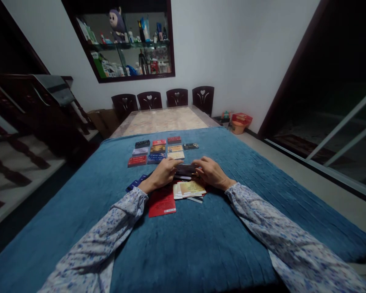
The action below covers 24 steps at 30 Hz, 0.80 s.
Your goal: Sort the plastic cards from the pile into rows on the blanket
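My left hand (pixel 164 174) and my right hand (pixel 212 172) face each other over a loose pile of cards. Between them, the fingers of both are closed on the ends of some dark cards (pixel 185 169). Just below lie yellow and cream cards (pixel 191 188), with a white-edged card (pixel 195 200) poking out underneath. A large red card (pixel 162 204) rests by my left wrist, partly covered by it. Blue cards (pixel 136 183) fan out to the left of that wrist. How many dark cards are held cannot be made out.
Beyond my hands, small card stacks stand in rows, among them a red stack (pixel 137 161), a blue stack (pixel 156 158) and a black stack (pixel 190 146). A blue cloth (pixel 232 244) covers the near table. Dark chairs (pixel 177 97) line the far end.
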### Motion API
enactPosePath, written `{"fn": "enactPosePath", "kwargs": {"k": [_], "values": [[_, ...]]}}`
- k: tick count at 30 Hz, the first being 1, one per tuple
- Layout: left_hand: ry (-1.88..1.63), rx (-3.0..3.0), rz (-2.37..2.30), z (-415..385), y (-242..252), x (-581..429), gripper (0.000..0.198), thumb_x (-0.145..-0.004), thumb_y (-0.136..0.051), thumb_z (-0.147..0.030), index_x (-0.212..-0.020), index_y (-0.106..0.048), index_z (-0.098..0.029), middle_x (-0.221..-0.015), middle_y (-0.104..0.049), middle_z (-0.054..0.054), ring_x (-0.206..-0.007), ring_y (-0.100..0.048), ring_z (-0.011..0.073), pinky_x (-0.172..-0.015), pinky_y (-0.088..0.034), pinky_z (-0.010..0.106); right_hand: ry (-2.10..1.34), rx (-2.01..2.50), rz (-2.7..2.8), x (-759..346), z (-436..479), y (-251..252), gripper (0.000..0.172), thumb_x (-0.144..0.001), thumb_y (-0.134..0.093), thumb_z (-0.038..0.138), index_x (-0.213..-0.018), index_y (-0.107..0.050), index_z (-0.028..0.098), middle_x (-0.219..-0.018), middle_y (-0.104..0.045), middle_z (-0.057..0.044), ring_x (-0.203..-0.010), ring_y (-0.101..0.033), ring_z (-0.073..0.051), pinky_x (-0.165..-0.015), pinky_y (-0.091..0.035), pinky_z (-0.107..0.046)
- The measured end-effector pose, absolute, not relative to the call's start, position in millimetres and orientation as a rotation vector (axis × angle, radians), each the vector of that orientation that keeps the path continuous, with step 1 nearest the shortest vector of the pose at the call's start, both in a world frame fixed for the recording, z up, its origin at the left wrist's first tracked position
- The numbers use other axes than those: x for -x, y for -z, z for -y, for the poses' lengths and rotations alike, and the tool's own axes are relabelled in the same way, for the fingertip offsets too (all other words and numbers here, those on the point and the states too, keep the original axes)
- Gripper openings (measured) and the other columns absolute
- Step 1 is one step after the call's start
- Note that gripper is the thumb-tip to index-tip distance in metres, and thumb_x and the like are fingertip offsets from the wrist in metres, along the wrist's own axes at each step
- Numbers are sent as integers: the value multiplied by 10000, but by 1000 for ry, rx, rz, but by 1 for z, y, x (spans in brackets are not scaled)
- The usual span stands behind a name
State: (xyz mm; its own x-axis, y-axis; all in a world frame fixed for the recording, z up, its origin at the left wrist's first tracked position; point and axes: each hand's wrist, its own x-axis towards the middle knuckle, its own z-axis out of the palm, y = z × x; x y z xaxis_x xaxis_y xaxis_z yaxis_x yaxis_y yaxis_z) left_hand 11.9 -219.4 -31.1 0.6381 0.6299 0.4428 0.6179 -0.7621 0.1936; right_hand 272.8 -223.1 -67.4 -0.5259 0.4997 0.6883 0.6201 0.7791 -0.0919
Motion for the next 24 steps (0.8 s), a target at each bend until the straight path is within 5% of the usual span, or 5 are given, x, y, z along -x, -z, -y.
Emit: {"fn": "enactPosePath", "kwargs": {"k": [11,24], "values": [[-725,-2806,-1239,229,30,-18,338,-850,-514,-43,-1131,-636,-186,-1028,-666,94,-992,-602,242,-905,-501,381,243,1008,2278,-266,226,69,254,-922,-565,158,-1161,-649,136,-946,-653,-113,-833,-528,-233,-750,-432,-340],[-450,-2820,-1454,239,28,-29,503,-841,-528,-73,-1332,-513,-180,-1213,-690,131,-1108,-590,296,-942,-425,453,252,1092,2332,-265,226,71,397,-893,-592,128,-1289,-568,139,-1002,-711,-114,-910,-591,-250,-862,-393,-365]]}}
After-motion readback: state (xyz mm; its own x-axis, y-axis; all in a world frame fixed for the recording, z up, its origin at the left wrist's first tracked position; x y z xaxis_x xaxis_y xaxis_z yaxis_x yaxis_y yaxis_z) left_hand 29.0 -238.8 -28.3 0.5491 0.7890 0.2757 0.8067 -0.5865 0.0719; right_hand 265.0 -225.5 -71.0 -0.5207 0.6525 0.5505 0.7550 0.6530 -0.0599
